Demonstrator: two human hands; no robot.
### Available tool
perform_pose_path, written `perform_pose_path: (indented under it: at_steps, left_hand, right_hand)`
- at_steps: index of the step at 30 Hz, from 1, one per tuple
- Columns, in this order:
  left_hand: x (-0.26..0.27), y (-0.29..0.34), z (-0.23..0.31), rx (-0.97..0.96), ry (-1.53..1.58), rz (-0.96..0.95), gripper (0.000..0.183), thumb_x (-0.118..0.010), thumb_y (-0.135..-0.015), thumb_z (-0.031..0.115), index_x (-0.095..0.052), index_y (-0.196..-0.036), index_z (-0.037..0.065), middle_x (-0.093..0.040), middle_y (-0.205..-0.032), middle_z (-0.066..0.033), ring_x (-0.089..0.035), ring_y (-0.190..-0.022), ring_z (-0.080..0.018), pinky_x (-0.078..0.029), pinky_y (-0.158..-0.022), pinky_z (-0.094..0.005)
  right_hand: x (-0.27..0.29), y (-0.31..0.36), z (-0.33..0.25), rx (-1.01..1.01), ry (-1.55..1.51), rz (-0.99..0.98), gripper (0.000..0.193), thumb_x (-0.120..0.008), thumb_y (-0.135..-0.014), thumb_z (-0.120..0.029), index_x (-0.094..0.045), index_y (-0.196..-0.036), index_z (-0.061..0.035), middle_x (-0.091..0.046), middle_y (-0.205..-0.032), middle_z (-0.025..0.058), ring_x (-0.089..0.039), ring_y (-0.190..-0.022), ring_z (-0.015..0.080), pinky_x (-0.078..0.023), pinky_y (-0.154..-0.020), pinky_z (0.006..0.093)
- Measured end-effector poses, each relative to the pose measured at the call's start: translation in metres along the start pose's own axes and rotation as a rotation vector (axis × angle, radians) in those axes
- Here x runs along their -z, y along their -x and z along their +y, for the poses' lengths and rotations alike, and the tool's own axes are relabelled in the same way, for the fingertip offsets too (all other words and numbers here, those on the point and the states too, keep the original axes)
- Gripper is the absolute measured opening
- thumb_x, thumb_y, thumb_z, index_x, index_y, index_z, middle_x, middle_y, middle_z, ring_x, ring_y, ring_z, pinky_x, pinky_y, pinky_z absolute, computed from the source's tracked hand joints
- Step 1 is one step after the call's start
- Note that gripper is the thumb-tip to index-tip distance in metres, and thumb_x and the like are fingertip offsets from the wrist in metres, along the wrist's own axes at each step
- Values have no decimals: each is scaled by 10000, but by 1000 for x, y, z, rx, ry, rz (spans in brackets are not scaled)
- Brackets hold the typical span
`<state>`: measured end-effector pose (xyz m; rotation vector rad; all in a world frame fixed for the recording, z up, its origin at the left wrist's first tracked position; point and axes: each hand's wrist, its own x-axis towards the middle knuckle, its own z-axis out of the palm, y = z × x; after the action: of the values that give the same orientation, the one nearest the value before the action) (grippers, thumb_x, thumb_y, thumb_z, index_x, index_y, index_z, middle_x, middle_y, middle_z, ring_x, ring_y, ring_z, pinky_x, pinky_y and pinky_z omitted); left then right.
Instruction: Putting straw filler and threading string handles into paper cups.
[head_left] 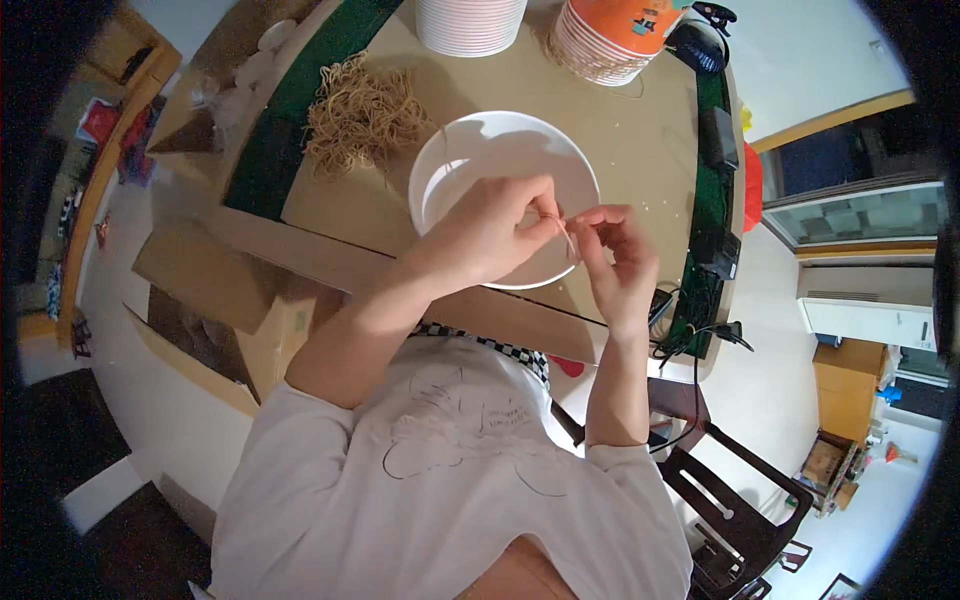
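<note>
Pinching a thin rubber band (566, 232) between thumb and fingertips, the left hand (490, 235) sits at the centre of the frame, directly over a white bowl (470, 160). The right hand (620, 262) is just beside it, centre right, with its fingertips closed on the same band, so the band runs between the two hands. Both hands are curled, not spread. The band shows as a short reddish-tan strand where the fingertips meet, above the lower right part of the bowl.

The bowl rests on a tan table top (630, 140). A loose pile of tan rubber bands (362, 115) lies on the table, upper left of the bowl and apart from it. A stack of white paper bowls (470, 25) stands at the top centre of the frame. A stack of orange paper bowls (610, 35) stands to its right. An open cardboard box (215, 300) sits at the left of the frame, below the table edge.
</note>
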<state>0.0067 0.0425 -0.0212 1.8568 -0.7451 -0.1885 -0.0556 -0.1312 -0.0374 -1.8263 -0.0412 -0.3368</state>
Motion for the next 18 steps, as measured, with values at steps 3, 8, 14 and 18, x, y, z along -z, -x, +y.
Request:
perform_pose_path:
  at_steps: [3,8,14,18]
  left_hand:
    - [0,1,1,89,138,-11,119,-639,-854,63,-539,-883,5,-638,-802,-61,-612,-783,-105,-469,-647,-261]
    - [6,0,5,67,347,-125,103,-649,-836,47,-563,-884,18,-556,-760,-20,-553,-738,-81,-417,-593,-247]
    - [2,5,5,-244,-189,-20,137,-688,-735,17,-729,-810,123,-505,-736,-57,-542,-678,-228,-426,-599,-354]
    - [-3,3,7,-324,-402,-5,112,-697,-742,39,-705,-830,107,-511,-744,-69,-567,-700,-240,-449,-613,-370]
  right_hand:
    - [-1,0,1,-21,-94,20,62,-613,-881,12,-599,-942,12,-664,-828,42,-578,-696,61,-460,-625,206]
    - [1,0,1,-28,-61,66,48,-598,-895,13,-594,-942,9,-673,-856,61,-592,-693,67,-471,-633,206]
    - [2,-2,1,-34,-89,56,41,-601,-901,8,-595,-941,0,-667,-845,54,-597,-697,63,-472,-632,200]
    - [1,0,1,-81,-145,26,37,-609,-907,-6,-594,-942,-2,-669,-855,47,-609,-723,66,-489,-652,209]
